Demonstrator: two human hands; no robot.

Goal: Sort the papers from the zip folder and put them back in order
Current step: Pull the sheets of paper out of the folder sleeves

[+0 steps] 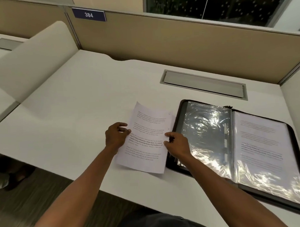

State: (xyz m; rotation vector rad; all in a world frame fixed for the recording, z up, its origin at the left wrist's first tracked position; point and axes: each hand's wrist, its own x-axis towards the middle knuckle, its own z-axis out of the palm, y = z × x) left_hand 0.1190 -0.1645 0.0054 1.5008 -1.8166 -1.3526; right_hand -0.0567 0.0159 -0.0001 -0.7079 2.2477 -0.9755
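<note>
Printed sheet held at both edges beside the open folder.

A white printed paper sheet (147,139) is pinched by the left hand (116,135) and right hand (176,145) over the white bench (83,100); just right lies the black zip folder (236,153), opened flat, its clear sleeves showing.

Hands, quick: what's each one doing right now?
Left hand: pinching the left edge of the printed sheet.
Right hand: pinching the same sheet's right edge, beside the open zip folder.

You're facing the desk (75,104) — the open zip folder (241,186) is lying right, the paper sheet (148,148) just left of it, the cable hatch (203,84) sitting behind.
</note>
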